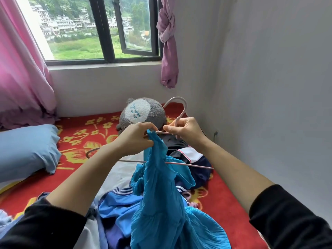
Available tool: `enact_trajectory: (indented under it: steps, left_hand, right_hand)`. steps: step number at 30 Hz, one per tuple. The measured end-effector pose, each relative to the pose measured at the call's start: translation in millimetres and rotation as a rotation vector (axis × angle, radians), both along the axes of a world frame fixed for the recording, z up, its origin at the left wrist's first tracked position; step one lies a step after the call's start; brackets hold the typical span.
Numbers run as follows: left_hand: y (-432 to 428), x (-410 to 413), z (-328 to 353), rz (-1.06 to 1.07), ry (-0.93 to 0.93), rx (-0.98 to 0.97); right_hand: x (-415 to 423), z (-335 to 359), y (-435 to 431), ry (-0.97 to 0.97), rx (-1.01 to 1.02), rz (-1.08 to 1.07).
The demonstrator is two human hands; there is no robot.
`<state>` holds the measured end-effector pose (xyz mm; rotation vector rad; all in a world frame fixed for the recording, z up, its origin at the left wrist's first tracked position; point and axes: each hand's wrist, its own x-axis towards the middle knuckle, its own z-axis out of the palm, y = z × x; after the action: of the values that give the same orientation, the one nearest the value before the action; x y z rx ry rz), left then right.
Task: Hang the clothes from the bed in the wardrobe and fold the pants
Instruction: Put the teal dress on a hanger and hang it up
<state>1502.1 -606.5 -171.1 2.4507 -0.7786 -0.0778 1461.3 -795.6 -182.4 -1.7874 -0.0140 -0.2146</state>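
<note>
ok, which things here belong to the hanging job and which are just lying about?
Job:
- hanger, gripped by the right hand
- teal garment, pinched at the hanger by the left hand
- clothes pile on the bed, not yet hung

Lying about:
- plush toy
- pillow
- curtains

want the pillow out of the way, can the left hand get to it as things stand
Probably yes: the blue pillow lies uncovered to the left of the left hand, nothing between them. But that hand pinches the blue garment and must let go first.
</note>
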Motion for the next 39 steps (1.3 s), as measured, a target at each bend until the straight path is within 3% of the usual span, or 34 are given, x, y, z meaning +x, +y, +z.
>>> enact_trajectory:
  steps: [5, 7, 9, 12, 17, 20, 23, 26, 31, 34, 39]
  left_hand:
    - [1.6, -3.5, -17.6, 0.173, -0.011, 0.015]
    - [3.7, -3.4, -26.0, 0.230, 0.007, -0.016]
    - [6.3, -3.0, -32.1, 0.270, 0.004, -0.078]
    - [12.3, -2.0, -37.2, 0.290, 0.007, -0.184]
    - [24.4, -3.7, -35.9, 0.279, 0.017, -0.319]
    - [33.5, -4.4, -35.6, 0.248, 0.075, -0.437]
    - [42.5, -8.4, -36.8, 0.234, 0.132, -0.559]
    - [56.6, -9.3, -36.6, 0.247, 0.173, -0.609]
    - [84.8, -2.2, -46.3, 0.278, 0.221, -0.616]
    - [88.7, -4.6, -50.2, 0.269, 0.275, -0.620]
    - [83.3, -7.0, -52.4, 0.225, 0.334, -0.657]
  right_hand:
    - [-16.0, -36.5, -0.3, -0.236, -0.267, -0.271]
    - [-33.7, -68.1, -0.3, -0.243, -0.367, -0.234]
    - [-48.9, -105.0, 1.2, -0.088, -0.517, -0.139]
    - [-58.7, -159.3, 0.8, 0.372, -0.682, -0.147]
    - [-38.8, -206.3, -5.3, 0.678, -0.231, -0.479]
    - [-23.8, -209.9, -5.5, 0.795, -0.012, -0.547]
    - [-17.0, -212.9, -2.9, 0.779, 0.244, -0.548]
    - [-13.4, -216.8, -6.5, 0.712, 0.322, -0.615]
    - [-7.8, -192.7, -34.4, 0.628, 0.881, -0.678]
    - [-3.2, -181.8, -55.8, 0.605, 0.892, -0.679]
    - [0.2, -168.3, -86.1, 0.584, 0.742, -0.681]
